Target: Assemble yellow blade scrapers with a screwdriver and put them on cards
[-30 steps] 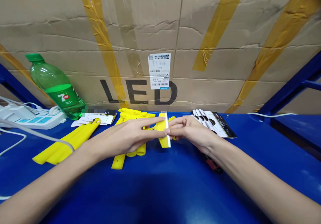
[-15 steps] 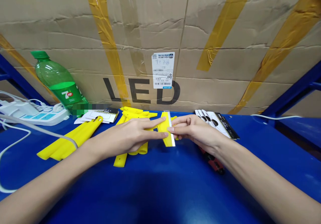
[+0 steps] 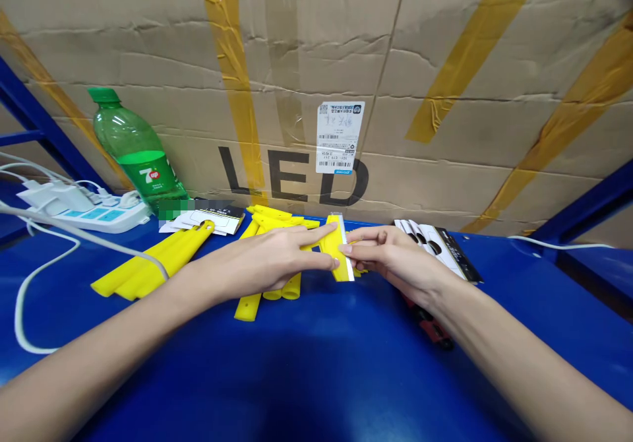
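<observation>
Logging two bare hands working on one piece over our blue workbench [image 3: 306,369]. We take the yellow plastic piece [image 3: 330,247] as our landmark; it sits between the hands, lifted or resting we can't tell, with a thin white strip [image 3: 349,264] along its right edge. The left hand [image 3: 262,257] comes in from the landmark's left, fingers nearly straight and close together, with the fingertips [image 3: 316,244] pressed against the yellow face. The right hand [image 3: 390,254] comes in from the right, fingers curled only slightly, tips against the white strip, so the hands close on the piece from both sides. No wide gap in either grip, and how hard they press can't be told.

Just left of the landmark and under the left fingers lie more yellow pieces [image 3: 270,214], in a loose heap. Further left are two long yellow pieces [image 3: 153,260], with paper cards [image 3: 212,221] beyond them. Just right of it is a fanned stack of black-and-white cards [image 3: 435,244]. Well left and behind stand a green 7UP bottle [image 3: 136,145] and a white power strip [image 3: 84,214]. Behind everything is a taped cardboard box [image 3: 306,53] printed LED.
</observation>
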`<state>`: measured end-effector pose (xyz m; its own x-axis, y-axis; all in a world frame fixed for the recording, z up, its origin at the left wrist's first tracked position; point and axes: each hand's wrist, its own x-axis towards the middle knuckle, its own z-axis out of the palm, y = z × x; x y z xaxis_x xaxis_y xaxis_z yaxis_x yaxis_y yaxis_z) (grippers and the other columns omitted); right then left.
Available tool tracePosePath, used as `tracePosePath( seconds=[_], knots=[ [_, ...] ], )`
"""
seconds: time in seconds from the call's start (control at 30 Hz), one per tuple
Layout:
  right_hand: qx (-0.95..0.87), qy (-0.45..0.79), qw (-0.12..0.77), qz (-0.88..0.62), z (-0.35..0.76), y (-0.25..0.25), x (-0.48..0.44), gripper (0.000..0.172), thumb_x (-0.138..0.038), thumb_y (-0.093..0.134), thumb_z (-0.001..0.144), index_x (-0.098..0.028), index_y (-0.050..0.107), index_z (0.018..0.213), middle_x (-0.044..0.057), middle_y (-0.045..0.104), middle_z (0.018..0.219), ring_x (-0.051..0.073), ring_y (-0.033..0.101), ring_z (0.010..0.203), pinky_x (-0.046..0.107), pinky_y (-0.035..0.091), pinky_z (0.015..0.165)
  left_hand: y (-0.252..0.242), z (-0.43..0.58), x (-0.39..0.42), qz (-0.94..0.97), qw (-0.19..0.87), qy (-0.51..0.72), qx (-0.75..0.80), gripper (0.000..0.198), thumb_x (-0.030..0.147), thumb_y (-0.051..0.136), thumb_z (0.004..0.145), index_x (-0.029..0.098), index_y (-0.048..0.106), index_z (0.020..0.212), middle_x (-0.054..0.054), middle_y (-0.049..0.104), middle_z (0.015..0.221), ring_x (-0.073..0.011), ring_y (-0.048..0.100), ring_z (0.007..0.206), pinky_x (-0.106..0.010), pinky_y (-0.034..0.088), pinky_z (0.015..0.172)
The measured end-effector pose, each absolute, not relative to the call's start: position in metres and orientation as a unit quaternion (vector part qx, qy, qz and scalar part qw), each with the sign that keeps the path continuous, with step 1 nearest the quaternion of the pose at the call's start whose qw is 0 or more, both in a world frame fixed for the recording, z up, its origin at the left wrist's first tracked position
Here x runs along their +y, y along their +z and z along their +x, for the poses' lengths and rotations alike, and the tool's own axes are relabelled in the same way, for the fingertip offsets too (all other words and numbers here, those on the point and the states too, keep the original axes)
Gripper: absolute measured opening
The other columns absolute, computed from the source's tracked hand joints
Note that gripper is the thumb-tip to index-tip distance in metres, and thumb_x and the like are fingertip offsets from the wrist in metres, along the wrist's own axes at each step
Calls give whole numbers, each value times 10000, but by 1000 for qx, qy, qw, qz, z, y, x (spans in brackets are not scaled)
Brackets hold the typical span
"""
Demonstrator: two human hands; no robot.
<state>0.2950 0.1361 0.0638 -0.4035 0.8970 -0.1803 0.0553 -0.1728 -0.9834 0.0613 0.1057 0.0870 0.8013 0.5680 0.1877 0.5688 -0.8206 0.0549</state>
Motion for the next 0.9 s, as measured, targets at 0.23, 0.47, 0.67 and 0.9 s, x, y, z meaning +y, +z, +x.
tracePosePath(
  seconds=[0.23,0.47,0.67,0.9],
  knots=[
    [-547,630,341,-434,291,61,135,245,-277,892,564,-173,759,741,2,673,692,119,530,647,271,402,644,83,54,108,-957,13,-116,-267,704,-56,438,783,304,540,1379,-52,471,1565,-221,555,1304,-285,493,975],
    [-649,541,306,-438,294,51,145,275,-439,683,870,-178,770,850,73,750,817,178,652,724,339,506,733,90,46,115,-946,-8,-98,-308,414,48,401,925,200,665,1205,-122,642,1327,-213,668,1022,-287,528,837],
    [-936,112,180,-282,288,35,150,284,-205,588,948,-205,746,1184,84,745,1181,295,579,1139,473,459,996,100,29,124,-943,-1,-111,-314,342,155,391,1000,159,702,1141,-136,696,1197,-199,677,893,-281,516,759],
    [-956,69,121,-260,287,34,155,314,-74,515,955,-188,787,1065,69,782,1064,264,610,1005,418,501,910,100,30,122,-938,-24,-103,-331,343,121,412,975,168,712,1136,-120,698,1185,-156,664,821,-233,495,684]
  ],
)
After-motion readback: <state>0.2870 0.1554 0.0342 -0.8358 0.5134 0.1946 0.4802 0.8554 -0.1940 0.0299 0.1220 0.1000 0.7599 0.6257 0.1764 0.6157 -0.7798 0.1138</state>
